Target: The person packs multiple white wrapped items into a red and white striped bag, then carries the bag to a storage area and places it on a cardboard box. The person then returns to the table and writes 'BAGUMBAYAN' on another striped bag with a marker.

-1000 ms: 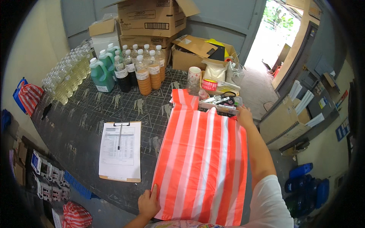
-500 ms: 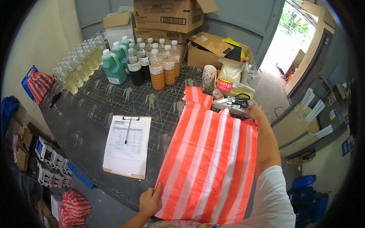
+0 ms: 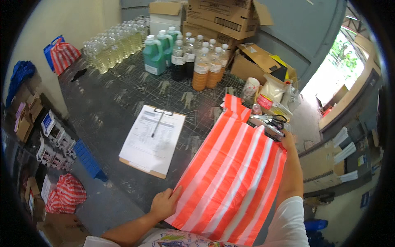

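1. Left hand (image 3: 165,203): one, partly curled, at the near left edge of the striped bag (image 3: 230,177). A digit lies against the edge; whether it pinches the film cannot be told.
2. Right hand (image 3: 289,142): one, at the far right corner of the bag, beside the tool tray (image 3: 272,132). Its fingertips are largely hidden; neither opening nor hold can be determined.
3. Bag position: on the near right part of the dark table (image 3: 101,138), between the hands. Whether it is a single bag or a stack cannot be told.
4. Progress, as judged: flattening is largely done. The left handle (image 3: 237,108) lies extended; the far right corner remains bunched. The bag is not opened, and no contents show.
5. Left of the bag: one clipboard (image 3: 142,160) bearing paper and one pen (image 3: 157,124).
6. Beyond the bag: one pair of scissors (image 3: 276,120) on the tray, one tape roll (image 3: 264,101), one patterned cup (image 3: 250,89).
7. Farther back: three green jugs (image 3: 152,58); at least three orange-brown bottles (image 3: 200,74) and two dark bottles (image 3: 178,68). Clear bottles (image 3: 101,55): too densely packed to count.
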`<state>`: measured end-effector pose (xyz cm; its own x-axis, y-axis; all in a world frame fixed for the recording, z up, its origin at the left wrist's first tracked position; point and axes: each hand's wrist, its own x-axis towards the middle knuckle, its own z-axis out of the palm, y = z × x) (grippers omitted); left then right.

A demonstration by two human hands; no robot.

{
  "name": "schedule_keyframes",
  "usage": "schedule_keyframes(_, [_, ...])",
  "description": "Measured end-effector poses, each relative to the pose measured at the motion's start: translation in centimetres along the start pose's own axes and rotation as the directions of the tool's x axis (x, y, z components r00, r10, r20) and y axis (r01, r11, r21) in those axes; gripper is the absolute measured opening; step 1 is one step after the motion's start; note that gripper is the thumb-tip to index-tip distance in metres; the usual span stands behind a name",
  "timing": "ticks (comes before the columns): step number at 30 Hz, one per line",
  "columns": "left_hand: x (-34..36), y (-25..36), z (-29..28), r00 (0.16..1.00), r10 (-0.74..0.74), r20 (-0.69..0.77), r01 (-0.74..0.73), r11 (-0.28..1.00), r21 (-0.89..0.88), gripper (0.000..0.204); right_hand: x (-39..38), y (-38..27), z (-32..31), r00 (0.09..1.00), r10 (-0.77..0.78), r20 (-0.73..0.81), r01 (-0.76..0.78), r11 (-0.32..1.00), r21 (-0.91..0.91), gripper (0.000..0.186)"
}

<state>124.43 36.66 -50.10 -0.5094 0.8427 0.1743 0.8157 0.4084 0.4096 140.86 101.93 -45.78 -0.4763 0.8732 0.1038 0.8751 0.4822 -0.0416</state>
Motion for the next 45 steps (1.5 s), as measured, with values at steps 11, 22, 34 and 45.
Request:
schedule_keyframes(11, [0.3, -0.1, 0.4, 1.0, 0.0, 0.025, -0.001, 1.0, 0.022, 0.066, 3.9, -2.6, -1.4, 0.849, 0.128, -0.513, -0.08, 0.99, 0.114, 0.023])
schedule_keyframes(22, [0.3, -0.1, 0.7, 1.0, 0.004, 0.003, -0.005, 0.999, 0.032, 0.065, 4.2, -7.4, 0.8, 0.991, -0.043, 0.125, 0.037, 0.998, 0.056, 0.041])
schedule_keyframes(34, [0.2, 0.2, -0.3, 1.0, 0.011, 0.015, -0.011, 1.0, 0.006, 0.069, -13.8, -5.8, -8.1, 0.937, 0.209, -0.279, 0.179, 0.398, 0.9, 0.02])
schedule_keyframes(45, [-1.2, -1.7, -1.6, 0.987, 0.089, 0.13, -0.098, 0.993, 0.062, 0.075, -42.4, -8.2, -1.0, 0.821, 0.53, 0.214, 0.136, -0.544, 0.828, 0.012])
